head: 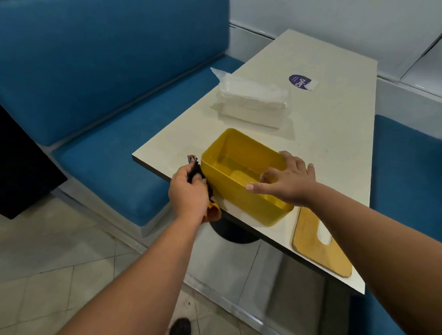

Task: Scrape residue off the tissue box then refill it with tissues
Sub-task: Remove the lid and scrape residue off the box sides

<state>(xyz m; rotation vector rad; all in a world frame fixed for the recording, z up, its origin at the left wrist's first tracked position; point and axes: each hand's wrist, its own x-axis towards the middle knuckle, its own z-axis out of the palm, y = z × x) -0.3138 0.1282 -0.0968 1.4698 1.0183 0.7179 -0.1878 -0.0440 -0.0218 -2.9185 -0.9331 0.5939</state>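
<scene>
Lower centre of frame: dark tool (196, 172), mostly hidden and hard to identify, gripped in curled left hand (189, 193) against open yellow tissue box (229, 172) at table (336, 136) edge. Right hand (287, 179), fingers spread, pressing on box rim; wrapped tissues (252, 103) above, lid (320, 246) lower right.

- The tissue box (242, 178) stands open on the table (328, 136), at its near left corner.
- The left hand (189, 193) holds a scraper (196, 170) against the box's left outer wall.
- The right hand (288, 181) rests on the box's right rim.
- The lid (315, 248) lies flat on the table, right of and nearer than the box.
- The tissue pack (252, 100) lies behind the box, near the left edge.
- A sticker (299, 82) sits farther back, right of the pack.
- A bench (105, 88) runs along the table's left side.
</scene>
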